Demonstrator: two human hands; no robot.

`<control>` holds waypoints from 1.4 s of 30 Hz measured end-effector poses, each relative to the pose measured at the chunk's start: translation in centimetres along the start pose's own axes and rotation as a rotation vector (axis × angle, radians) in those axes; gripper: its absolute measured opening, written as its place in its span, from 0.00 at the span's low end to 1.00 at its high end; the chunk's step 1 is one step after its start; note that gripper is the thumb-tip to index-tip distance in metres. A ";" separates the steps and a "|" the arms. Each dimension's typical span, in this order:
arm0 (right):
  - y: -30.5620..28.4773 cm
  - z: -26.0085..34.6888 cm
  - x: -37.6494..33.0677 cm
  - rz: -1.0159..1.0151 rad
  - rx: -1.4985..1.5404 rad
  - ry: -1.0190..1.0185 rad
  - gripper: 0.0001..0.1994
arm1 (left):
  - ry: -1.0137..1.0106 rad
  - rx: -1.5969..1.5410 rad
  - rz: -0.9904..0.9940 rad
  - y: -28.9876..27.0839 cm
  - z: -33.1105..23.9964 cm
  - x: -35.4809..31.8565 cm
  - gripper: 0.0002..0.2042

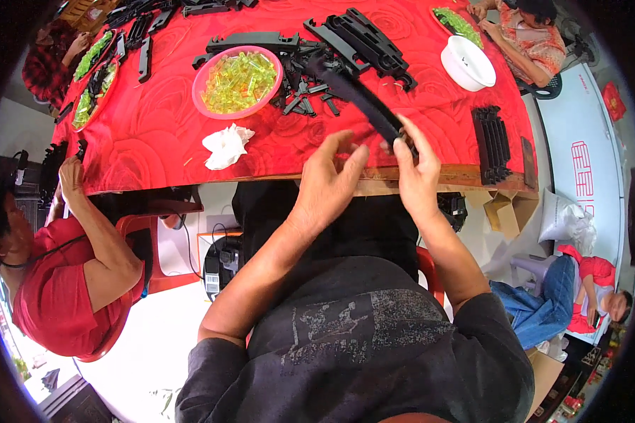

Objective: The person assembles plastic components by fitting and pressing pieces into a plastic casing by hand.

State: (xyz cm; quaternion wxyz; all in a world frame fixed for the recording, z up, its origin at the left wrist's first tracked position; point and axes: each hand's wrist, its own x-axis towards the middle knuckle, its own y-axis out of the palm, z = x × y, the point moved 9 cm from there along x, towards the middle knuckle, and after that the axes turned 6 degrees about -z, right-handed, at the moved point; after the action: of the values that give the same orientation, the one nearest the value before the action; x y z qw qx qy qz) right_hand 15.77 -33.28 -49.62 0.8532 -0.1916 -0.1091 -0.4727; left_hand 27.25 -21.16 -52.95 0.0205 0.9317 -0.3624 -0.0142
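Note:
A long black plastic strip [363, 99] is tilted above the near edge of the table, its far end blurred. My right hand [420, 173] grips its near end between thumb and fingers. Just left of it, my left hand [328, 176] is open, thumb and fingers apart, with nothing visible in it. Beyond my hands, small dark plastic pieces [305, 101] lie scattered on the red cloth. Next to them sits a pink bowl [198, 103] full of yellow-green translucent pieces [240, 83]. A crumpled white tissue [227, 146] lies nearer to me.
Long black parts [363, 44] lie stacked at the far middle, with more [492, 144] lined up at the right edge. A white bowl [466, 62] stands at the far right. People sit at the left [70, 282], far left and far right [533, 42] of the table.

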 end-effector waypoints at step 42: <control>1.4 -2.2 -5.6 0.151 0.821 0.782 0.11 | 0.234 1.384 -0.241 -13.5 -2.0 16.2 0.11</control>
State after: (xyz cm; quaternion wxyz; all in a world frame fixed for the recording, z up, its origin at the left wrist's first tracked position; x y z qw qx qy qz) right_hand 14.01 -29.29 -53.92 0.8660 0.3373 0.0540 -0.3651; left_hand 48.41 -22.11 -51.75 -0.5389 0.7598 -0.1779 0.3172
